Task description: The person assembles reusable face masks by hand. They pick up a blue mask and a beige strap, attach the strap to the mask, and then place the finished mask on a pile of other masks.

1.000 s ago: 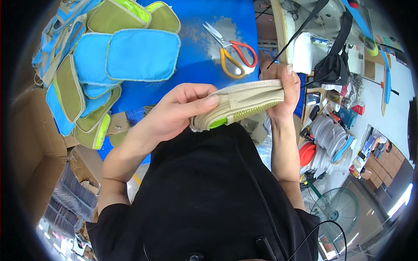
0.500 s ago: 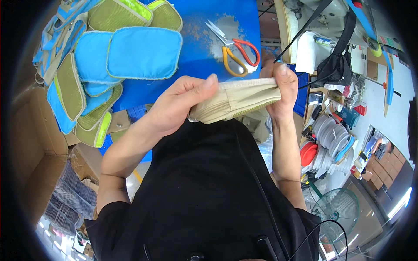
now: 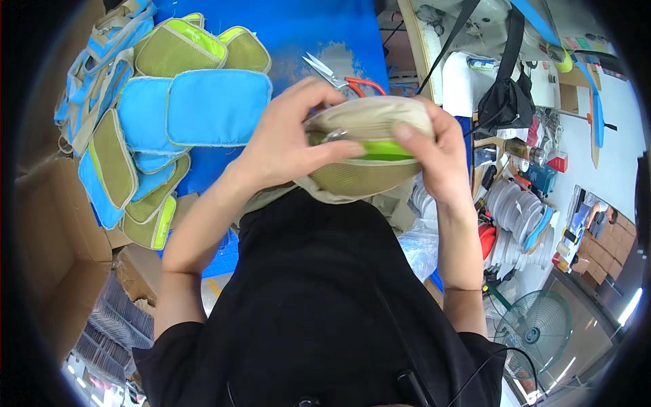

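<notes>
Between my two hands is a beige fabric pouch (image 3: 366, 180), held above my lap with its mouth parted. A zipper, an olive mesh panel and a bright lime strip show at the opening. My left hand (image 3: 288, 136) grips the pouch's left end, its thumb laid across the mouth and its other fingers behind the rim. At the other end my right hand (image 3: 441, 149) is closed on the edge, with the thumb pressing over the rim. Just beyond the pouch lie scissors (image 3: 346, 79) on the blue table (image 3: 298, 27); the pouch and my left hand partly hide them.
Flat blue and olive mesh panels (image 3: 217, 108) are piled at the left, beside blue-and-beige straps (image 3: 102, 81). An open cardboard box (image 3: 57, 224) stands lower left. At the right are a black bag (image 3: 507, 103), white spools (image 3: 512, 210) and a green fan (image 3: 536, 332).
The pouch has turned from side-on so its parted mouth and lime strip now face me. My fingers have shifted to its rim, and the head view has shifted slightly.
</notes>
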Motion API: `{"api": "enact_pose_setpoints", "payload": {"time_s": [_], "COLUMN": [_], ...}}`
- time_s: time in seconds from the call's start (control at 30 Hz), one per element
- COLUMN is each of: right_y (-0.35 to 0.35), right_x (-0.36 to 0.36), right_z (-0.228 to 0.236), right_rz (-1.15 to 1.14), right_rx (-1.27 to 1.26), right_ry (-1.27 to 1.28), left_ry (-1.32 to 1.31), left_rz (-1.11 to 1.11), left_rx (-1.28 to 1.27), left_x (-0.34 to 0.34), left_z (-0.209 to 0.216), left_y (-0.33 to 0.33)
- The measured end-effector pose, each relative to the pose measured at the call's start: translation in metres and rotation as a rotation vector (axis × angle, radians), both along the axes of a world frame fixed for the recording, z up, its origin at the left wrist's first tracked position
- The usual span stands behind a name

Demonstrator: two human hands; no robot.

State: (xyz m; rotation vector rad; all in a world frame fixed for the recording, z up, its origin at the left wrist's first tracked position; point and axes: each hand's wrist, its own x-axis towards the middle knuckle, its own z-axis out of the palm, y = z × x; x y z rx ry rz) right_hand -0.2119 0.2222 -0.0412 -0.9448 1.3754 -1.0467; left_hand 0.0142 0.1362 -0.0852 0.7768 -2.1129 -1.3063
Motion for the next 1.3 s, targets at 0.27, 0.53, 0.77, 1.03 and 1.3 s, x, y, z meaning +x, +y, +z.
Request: {"api": "enact_pose_setpoints", "payload": {"time_s": [0.27,0.53,0.77,1.03,1.3], "right_y": [0.021,0.028,0.013,0.014,0.010], "right_x": [-0.012,-0.015,-0.031,-0.036,-0.027], "right_z": [-0.040,-0.056,-0.056,-0.086,-0.082], "right_rz": [-0.300,-0.224,-0.463,-0.527,-0.571], "right_rx": [0.039,-0.067,0.211,0.305,0.366], "right_ry": [-0.517,-0.652,-0.736,-0.929,-0.876], "left_ry": [0.119,-0.044,0.725,0.962,0.978], "left_rz": [0.431,0.228,0.190,0.058,0.073], "left_rx": [0.434,0.792,1.503,1.683,1.730], "left_x": [0.010,0.014,0.006,0.007,0.008], "left_z": [-0.065,-0.084,-0.031,0.001,-0.004], "left_y": [0.038,0.044,0.051,0.051,0.048]}}
